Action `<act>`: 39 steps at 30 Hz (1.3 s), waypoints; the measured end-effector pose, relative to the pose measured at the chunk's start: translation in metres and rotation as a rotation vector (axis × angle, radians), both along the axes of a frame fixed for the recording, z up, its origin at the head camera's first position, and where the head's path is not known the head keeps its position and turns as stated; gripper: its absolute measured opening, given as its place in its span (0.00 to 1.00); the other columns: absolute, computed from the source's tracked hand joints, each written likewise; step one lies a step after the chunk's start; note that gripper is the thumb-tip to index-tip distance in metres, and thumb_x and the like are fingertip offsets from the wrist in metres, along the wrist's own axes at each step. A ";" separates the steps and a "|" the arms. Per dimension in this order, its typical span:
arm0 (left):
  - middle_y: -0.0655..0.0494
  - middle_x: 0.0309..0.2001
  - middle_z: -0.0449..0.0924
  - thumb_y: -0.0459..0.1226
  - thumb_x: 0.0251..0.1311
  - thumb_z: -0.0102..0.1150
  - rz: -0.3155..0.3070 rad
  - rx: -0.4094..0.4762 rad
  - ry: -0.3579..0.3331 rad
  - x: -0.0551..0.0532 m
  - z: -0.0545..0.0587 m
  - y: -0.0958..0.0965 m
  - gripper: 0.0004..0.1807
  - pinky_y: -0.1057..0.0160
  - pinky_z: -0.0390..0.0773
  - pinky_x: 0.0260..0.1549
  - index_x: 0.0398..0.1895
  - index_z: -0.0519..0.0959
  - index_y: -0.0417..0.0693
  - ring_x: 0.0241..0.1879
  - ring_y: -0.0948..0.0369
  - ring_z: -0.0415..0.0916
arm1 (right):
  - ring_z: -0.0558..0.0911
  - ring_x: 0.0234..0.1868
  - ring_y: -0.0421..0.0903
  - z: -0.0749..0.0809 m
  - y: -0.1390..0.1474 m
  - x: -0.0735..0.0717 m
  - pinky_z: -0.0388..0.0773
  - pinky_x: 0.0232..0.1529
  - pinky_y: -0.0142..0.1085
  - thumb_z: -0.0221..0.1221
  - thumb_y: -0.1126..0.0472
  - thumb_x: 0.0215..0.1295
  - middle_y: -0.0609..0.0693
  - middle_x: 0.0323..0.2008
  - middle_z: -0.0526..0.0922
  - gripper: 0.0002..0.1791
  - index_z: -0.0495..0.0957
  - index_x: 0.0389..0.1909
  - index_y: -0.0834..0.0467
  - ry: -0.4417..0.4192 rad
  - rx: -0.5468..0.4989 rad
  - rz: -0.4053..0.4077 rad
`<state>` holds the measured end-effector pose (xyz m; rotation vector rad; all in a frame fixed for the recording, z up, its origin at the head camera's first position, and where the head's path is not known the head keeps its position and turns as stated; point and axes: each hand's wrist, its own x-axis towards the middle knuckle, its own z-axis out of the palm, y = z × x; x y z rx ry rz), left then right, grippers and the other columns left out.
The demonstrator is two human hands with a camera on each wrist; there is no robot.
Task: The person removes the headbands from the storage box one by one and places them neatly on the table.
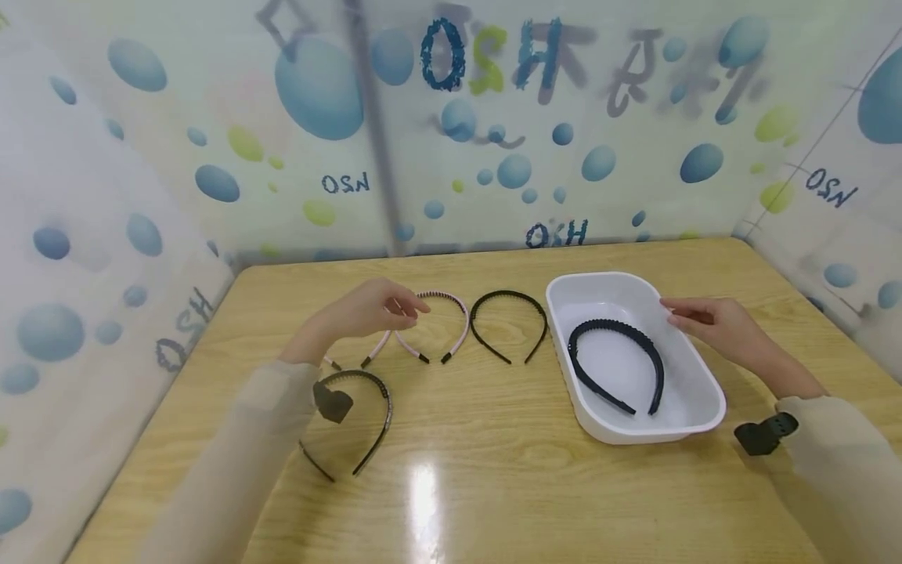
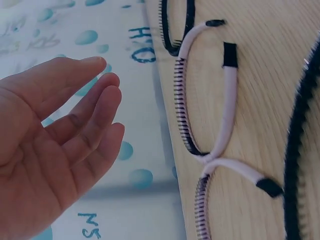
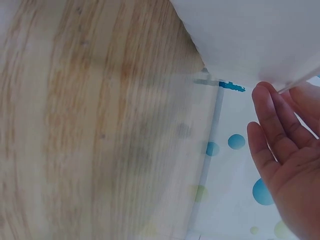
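My left hand [image 1: 380, 305] hovers over the row of headbands with its fingers loosely bent and nothing in them. Under it lies a pink headband [image 1: 463, 329]; a second pink headband [image 1: 377, 348] is partly covered by the hand. In the left wrist view both pink headbands show toothed inner edges and black tips. At the right, my right hand [image 1: 715, 325] pinches the side rim of a white plastic basin [image 1: 694, 372], fingers against the outer wall in the right wrist view. Inside the basin lies a wide black headband [image 1: 651, 352], tips toward me.
A thin black headband [image 1: 507, 294] lies between the pink ones and the basin. Nearer me, a dark headband [image 1: 388, 407] is partly hidden by the left wrist's camera [image 1: 333, 403]. The wooden table [image 1: 479, 486] meets a patterned wall covering [image 1: 451, 188] at the back and sides.
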<state>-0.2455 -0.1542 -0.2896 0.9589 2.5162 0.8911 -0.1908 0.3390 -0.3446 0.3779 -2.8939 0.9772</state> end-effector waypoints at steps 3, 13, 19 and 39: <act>0.52 0.40 0.80 0.32 0.60 0.56 -0.005 0.014 0.007 -0.003 0.001 0.011 0.14 0.61 0.75 0.38 0.49 0.78 0.42 0.39 0.60 0.76 | 0.73 0.40 0.27 -0.001 0.001 0.001 0.70 0.34 0.16 0.55 0.61 0.65 0.71 0.51 0.73 0.22 0.70 0.55 0.71 0.002 -0.003 0.002; 0.49 0.43 0.78 0.32 0.61 0.54 -0.072 0.089 -0.014 -0.012 0.007 0.053 0.14 0.62 0.75 0.42 0.50 0.78 0.41 0.43 0.58 0.75 | 0.75 0.40 0.30 0.001 0.000 0.003 0.70 0.34 0.16 0.55 0.61 0.65 0.71 0.50 0.73 0.22 0.70 0.55 0.71 0.002 -0.003 0.002; 0.50 0.45 0.78 0.33 0.62 0.53 -0.083 0.116 -0.029 -0.018 0.008 0.081 0.15 0.63 0.75 0.40 0.51 0.77 0.41 0.43 0.59 0.74 | 0.78 0.43 0.42 0.001 -0.001 0.000 0.70 0.34 0.16 0.55 0.61 0.65 0.71 0.50 0.73 0.22 0.70 0.55 0.71 0.004 0.008 0.006; 0.53 0.42 0.79 0.33 0.61 0.55 -0.114 0.166 -0.117 -0.031 -0.011 0.188 0.14 0.69 0.74 0.34 0.50 0.78 0.42 0.38 0.63 0.75 | 0.76 0.42 0.33 0.003 0.001 -0.001 0.70 0.35 0.17 0.55 0.60 0.65 0.70 0.51 0.73 0.22 0.71 0.55 0.70 0.004 -0.005 0.018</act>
